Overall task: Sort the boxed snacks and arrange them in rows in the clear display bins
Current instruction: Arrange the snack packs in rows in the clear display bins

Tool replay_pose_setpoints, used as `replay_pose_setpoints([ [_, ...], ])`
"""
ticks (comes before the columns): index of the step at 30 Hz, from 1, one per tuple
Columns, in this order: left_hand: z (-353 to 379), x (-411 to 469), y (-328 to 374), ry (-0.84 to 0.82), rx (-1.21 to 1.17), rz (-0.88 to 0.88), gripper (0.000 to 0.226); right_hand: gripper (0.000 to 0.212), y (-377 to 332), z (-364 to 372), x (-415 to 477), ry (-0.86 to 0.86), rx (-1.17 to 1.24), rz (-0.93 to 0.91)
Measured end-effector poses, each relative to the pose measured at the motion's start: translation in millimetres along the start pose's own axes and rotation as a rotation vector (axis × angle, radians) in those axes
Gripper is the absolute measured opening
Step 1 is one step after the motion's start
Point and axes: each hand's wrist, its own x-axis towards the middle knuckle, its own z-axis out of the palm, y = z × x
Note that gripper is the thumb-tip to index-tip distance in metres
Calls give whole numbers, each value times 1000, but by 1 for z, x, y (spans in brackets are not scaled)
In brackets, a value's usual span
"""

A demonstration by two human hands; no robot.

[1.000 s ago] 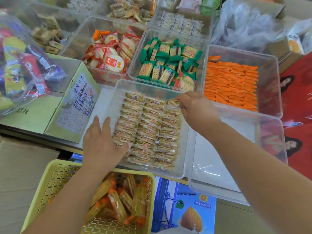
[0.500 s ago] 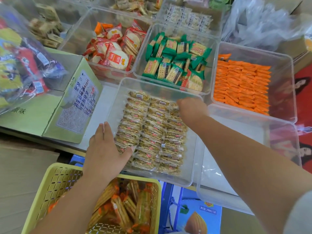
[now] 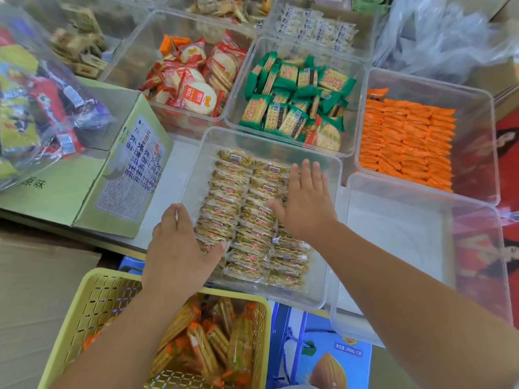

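A clear display bin [image 3: 332,197] in front of me holds golden-brown wrapped snacks [image 3: 247,217] laid in three rows. My left hand [image 3: 179,248] lies flat against the left row at the bin's near left side, fingers straight, thumb on the packets. My right hand [image 3: 306,203] lies flat on the right row, fingers spread and pointing away from me, covering part of that row. Neither hand holds a packet.
A yellow basket [image 3: 92,307] with orange-wrapped cracker packs sits at the near edge. An empty clear bin [image 3: 398,242] stands to the right. Bins of orange packets [image 3: 407,138], green crackers [image 3: 297,99] and red rice crackers [image 3: 193,80] stand behind. A green carton [image 3: 92,178] stands on the left.
My right hand came back from the bin's far right corner, where it held a packet, and now lies flat on the right row. My left hand has stayed at the left row.
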Motion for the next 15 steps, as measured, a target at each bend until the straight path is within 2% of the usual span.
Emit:
replay_pose_setpoints([
  [5,-1,0,1,-8,7,-1,116,97,-9,17,3,-10,96,154],
  [15,1,1,1,1,19,-4,117,99,-13,33,13,-15,155,209],
])
